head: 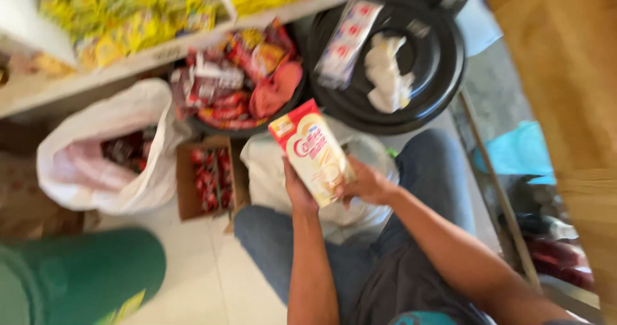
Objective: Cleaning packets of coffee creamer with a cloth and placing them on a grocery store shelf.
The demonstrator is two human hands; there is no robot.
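Observation:
I hold a cream and red packet (313, 151) with a yellow top edge upright in front of me, above my knees. My left hand (297, 187) grips its lower left side from behind. My right hand (367, 183) clasps its lower right edge. Under the packet lies a white plastic bag (267, 171) resting between my legs in blue jeans. The picture is blurred by motion.
A black round lid (430, 61) with white crumpled paper and a wrapped pack sits ahead. A basin of red sachets (238, 87), a small cardboard box (187, 190) of red packets, a white bag (103, 151), a green bin (77, 277), a shelf of yellow packets (122, 16) and a wooden panel (565, 74) surround me.

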